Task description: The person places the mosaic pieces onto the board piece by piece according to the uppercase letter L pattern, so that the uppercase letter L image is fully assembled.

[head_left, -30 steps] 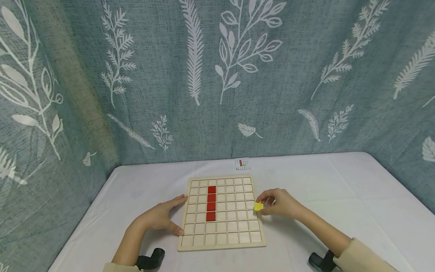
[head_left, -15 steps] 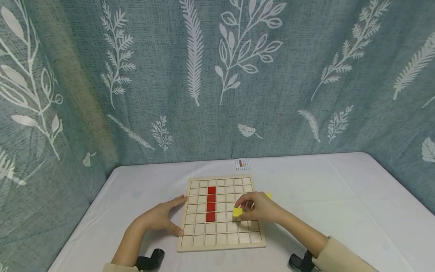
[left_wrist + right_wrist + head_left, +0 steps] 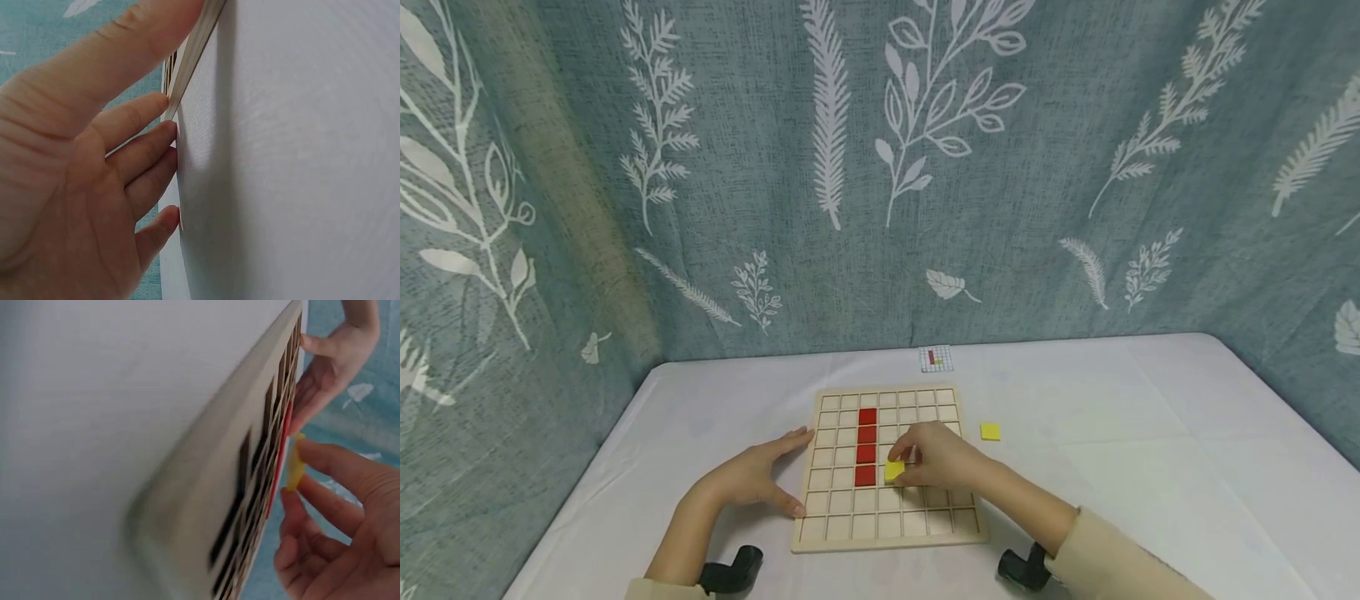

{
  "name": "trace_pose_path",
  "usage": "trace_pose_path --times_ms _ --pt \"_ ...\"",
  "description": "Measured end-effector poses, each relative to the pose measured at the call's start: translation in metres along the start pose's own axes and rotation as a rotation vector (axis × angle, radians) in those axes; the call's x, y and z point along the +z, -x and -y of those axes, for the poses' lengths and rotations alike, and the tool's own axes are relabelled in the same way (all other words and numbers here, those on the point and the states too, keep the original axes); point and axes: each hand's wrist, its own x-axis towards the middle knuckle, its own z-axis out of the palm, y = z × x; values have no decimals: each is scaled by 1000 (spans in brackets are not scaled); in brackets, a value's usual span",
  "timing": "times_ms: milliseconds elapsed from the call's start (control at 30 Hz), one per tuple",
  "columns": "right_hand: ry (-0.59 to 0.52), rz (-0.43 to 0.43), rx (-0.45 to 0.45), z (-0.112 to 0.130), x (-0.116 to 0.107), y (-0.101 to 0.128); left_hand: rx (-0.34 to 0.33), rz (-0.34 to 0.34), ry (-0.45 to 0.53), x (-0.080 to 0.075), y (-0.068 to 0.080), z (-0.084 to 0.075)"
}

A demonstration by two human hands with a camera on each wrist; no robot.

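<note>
A: Nearest items?
B: Left hand (image 3: 752, 479), fingers straight, pressed against the wooden grid board's (image 3: 887, 533) left edge. Right hand (image 3: 936, 458) pinches a yellow tile (image 3: 894, 470) over the board, just right of the red column (image 3: 867, 447).
A: Farther?
B: Second yellow tile (image 3: 990, 431) on the bench (image 3: 1150, 467); pattern card (image 3: 936, 359) near the curtain (image 3: 880, 167).
</note>
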Motion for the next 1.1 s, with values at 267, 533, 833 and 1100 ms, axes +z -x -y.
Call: trace_pose_path --times_ms 267,533,833,1100 --pt "213 17 14 9 4 -8 10 -2 -8 1 -3 1" --pt "234 3 24 11 6 -9 18 3 -14 -1 -2 1" --pt "108 38 27 5 4 -10 28 9 -14 -1 -1 1" --pt "-130 166 6 4 -12 -6 22 8 -14 0 1 0"
